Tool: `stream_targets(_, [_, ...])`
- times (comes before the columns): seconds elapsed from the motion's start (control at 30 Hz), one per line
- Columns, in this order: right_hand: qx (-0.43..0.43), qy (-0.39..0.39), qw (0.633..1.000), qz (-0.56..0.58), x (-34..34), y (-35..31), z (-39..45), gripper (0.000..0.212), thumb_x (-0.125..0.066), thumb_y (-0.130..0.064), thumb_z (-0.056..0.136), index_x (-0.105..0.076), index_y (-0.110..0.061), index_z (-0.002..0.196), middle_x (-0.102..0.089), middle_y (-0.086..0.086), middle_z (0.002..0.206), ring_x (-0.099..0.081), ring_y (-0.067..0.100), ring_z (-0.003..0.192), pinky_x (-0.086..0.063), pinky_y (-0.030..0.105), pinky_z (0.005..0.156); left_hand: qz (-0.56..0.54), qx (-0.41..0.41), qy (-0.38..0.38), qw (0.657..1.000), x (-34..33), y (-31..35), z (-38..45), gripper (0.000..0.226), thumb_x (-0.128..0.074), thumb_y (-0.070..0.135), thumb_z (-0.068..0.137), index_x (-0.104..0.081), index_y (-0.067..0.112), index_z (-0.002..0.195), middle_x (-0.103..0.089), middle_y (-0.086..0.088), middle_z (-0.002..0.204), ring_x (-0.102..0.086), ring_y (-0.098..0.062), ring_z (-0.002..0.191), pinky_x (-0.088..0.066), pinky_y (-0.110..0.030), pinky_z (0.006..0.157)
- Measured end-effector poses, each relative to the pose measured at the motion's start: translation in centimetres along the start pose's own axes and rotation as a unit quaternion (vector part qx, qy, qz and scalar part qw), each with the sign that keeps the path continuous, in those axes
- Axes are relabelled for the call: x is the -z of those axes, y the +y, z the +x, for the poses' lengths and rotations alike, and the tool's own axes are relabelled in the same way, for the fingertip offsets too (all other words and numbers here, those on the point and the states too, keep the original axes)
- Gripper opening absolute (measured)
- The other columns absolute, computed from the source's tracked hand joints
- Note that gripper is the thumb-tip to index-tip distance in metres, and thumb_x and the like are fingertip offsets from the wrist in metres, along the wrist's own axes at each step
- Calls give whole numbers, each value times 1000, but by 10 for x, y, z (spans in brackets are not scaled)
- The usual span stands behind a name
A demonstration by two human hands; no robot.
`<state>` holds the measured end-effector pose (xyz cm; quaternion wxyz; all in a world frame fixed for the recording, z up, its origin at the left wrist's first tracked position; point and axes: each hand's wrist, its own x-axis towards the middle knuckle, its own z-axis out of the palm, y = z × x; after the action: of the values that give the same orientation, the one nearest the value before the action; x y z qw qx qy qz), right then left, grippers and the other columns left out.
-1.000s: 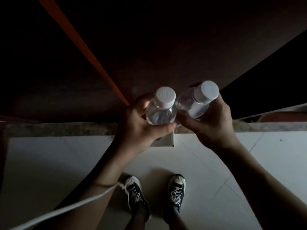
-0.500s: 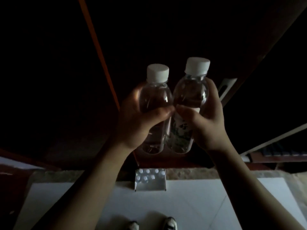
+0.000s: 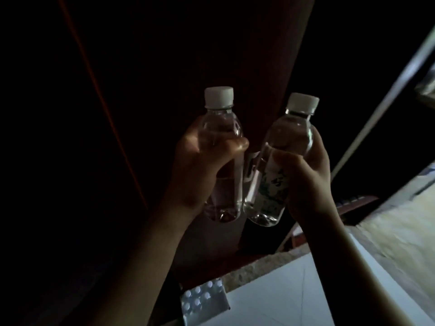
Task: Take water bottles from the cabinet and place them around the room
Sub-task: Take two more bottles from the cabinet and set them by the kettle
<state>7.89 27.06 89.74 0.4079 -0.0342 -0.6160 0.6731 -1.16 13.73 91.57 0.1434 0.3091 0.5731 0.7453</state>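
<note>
since your left hand (image 3: 200,165) and right hand (image 3: 308,182) each wrap fingers round a bottle, the left bottle (image 3: 223,161) and right bottle (image 3: 280,175) almost touch at the base, so you risk a knock or slip in this dim light.

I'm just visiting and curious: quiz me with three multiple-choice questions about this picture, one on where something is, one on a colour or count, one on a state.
1. Where is the pack of bottles?
A. on the floor below the hands
B. on a shelf above
C. in the right hand

2. What colour are the bottle caps?
A. red
B. white
C. blue

3. How do the held bottles stand?
A. uncapped
B. lying flat
C. capped, roughly upright

Answers: 1 A, it lies low by the tiles. 2 B, both caps look white. 3 C, the left hand and right hand each grip one closed bottle.
</note>
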Motion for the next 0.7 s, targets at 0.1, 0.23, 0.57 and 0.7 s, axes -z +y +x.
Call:
stream_targets(0.1, [10, 100, 995, -15, 56, -36, -12, 41, -66, -13, 64, -57, -10, 104, -61, 3, 82, -61, 19, 70, -52, 36, 64, -47, -3, -86, 995, -53, 13, 3, 23, -67, 15, 75, -62, 20, 96, -67, -6, 82, -66, -23, 70, -56, -33, 60])
stream_targets(0.23, [60, 206, 976, -49, 140, -93, -35, 42, -67, -11, 62, -57, -10, 103, -61, 2, 78, -60, 18, 67, -53, 33, 62, -64, 21, -185, 980, -146, 21, 5, 35, -75, 25, 66, -64, 22, 100, -71, -2, 82, -69, -18, 66, -55, -27, 55])
stream_targets(0.57, [108, 358, 908, -189, 343, -227, -96, 36, -79, -24, 61, -66, -25, 94, -66, 11, 83, -65, 33, 72, -56, 45, 65, -103, 8, -361, 927, -401, 22, -17, 36, -73, 23, 69, -65, 19, 104, -71, -5, 89, -73, -21, 76, -56, -27, 58])
stream_targets(0.7, [132, 401, 882, -210, 402, -266, -107, 47, -77, -30, 60, -60, -14, 101, -62, 13, 83, -65, 33, 67, -58, 42, 60, -114, 2, -392, 913, -480, 24, -22, 49, -74, 24, 68, -63, 11, 114, -72, -1, 80, -73, -19, 72, -57, -30, 57])
